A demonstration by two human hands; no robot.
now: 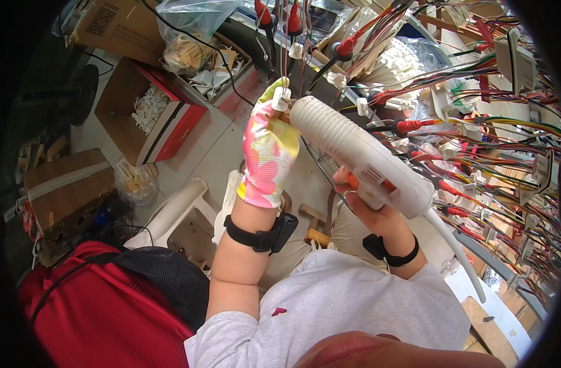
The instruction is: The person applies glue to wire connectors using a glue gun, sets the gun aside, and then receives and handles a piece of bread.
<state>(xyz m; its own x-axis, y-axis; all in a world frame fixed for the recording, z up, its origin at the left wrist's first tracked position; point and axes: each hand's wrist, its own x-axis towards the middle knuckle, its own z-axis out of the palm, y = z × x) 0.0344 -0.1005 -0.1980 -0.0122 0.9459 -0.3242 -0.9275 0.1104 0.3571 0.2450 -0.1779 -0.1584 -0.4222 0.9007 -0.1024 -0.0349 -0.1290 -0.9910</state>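
Observation:
My right hand [377,211] is closed round the grip of a white hot glue gun [360,147] with an orange trigger. A translucent glue stick [458,254] sticks out of its back end. The gun's ribbed front points up and left, its nozzle at a small white connector [281,99]. In a pink, yellow and white knit glove, my left hand [269,147] pinches this connector, with thin wires running up from it. Whether the nozzle touches the connector, I cannot tell.
Bundles of coloured wires with red-booted plugs [409,127] crowd the right side. An open carton [124,116] with white parts stands at the left, beside another box [222,73] of pieces. A white plastic chair [182,208] and a red cloth [102,306] are near my left arm.

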